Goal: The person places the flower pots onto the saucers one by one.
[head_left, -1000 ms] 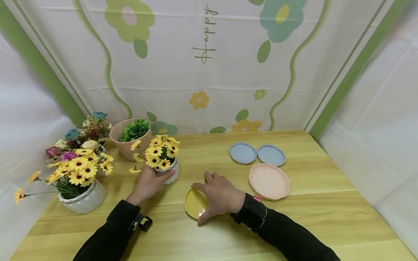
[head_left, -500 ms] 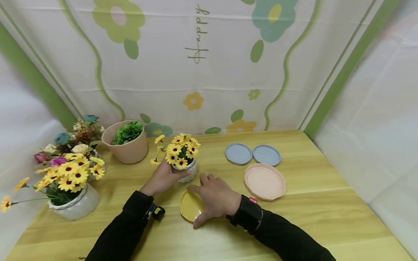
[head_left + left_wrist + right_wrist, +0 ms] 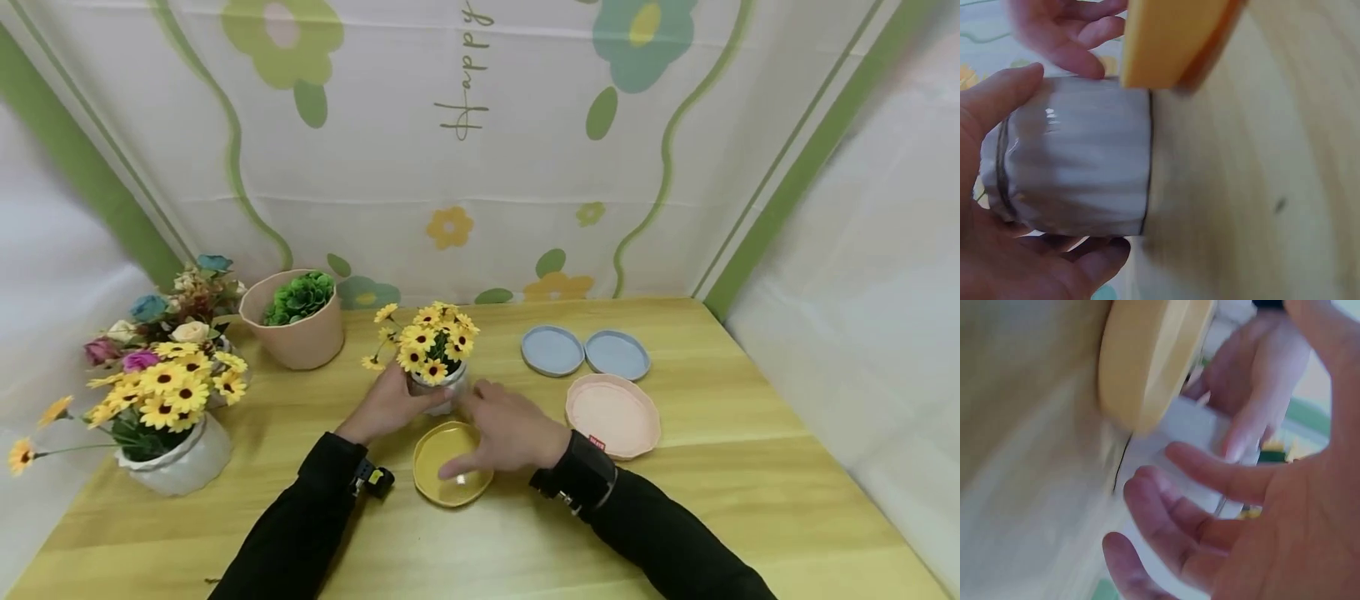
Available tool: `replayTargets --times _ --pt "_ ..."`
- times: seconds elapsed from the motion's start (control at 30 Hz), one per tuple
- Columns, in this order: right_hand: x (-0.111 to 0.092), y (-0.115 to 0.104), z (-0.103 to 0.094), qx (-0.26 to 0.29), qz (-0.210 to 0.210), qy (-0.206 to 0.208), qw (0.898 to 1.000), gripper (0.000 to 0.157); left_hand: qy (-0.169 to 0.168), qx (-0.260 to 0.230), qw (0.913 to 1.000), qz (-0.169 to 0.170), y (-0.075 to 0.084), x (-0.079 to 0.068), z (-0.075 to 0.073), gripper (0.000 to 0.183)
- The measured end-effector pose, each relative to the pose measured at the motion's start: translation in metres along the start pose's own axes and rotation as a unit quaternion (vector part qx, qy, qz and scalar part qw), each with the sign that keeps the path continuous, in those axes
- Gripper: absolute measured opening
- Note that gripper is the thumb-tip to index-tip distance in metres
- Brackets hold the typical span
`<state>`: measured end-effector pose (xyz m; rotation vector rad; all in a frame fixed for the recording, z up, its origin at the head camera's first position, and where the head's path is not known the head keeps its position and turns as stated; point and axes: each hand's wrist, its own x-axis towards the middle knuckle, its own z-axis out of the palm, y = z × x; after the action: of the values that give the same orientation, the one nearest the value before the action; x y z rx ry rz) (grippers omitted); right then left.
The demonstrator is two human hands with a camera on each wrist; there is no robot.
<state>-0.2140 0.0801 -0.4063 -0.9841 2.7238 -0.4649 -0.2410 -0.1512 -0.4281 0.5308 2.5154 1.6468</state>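
My left hand point(image 3: 390, 403) grips a small white ribbed pot point(image 3: 1085, 156) of yellow daisies point(image 3: 433, 340), thumb on one side and fingers curled round the other. The pot stands on the table just behind a yellow saucer point(image 3: 442, 454). My right hand point(image 3: 513, 427) reaches over the saucer toward the pot, its fingers loosely bent and its thumb above the saucer. In the right wrist view, the right fingers point(image 3: 1166, 519) overlap the side of the pot and hold nothing.
At the left stand a larger white pot point(image 3: 180, 458) of yellow daisies, mixed roses point(image 3: 146, 333) and a pink pot point(image 3: 300, 337) with green leaves. Two blue saucers point(image 3: 552, 350) and a pink plate point(image 3: 613, 414) lie at the right. A printed cloth point(image 3: 525, 167) hangs behind.
My left hand has brought the daisy pot rightward, to just behind the yellow saucer. My right hand has let go of the saucer's rim and moved toward the pot.
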Motion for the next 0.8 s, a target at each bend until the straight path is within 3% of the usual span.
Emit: replayTargets --times 0.17,0.3,0.43,0.8 --pt "0.014 0.019 -0.004 0.093 0.061 0.053 0.992 0.113 -0.005 0.005 1.0 -0.003 0.002 0.003 -0.004 0.102" --pt "0.035 0.029 -0.001 0.178 0.001 0.075 0.981 0.117 -0.011 -0.009 0.9999 0.003 0.001 0.003 -0.007 0.103" --pt "0.055 0.032 0.0 0.244 -0.074 0.075 0.964 0.106 -0.015 -0.026 0.9995 0.008 -0.001 0.001 -0.008 0.1" --pt "0.06 0.035 0.004 0.255 0.007 0.096 0.962 0.084 -0.001 -0.026 0.9995 0.017 0.0 -0.002 -0.004 0.094"
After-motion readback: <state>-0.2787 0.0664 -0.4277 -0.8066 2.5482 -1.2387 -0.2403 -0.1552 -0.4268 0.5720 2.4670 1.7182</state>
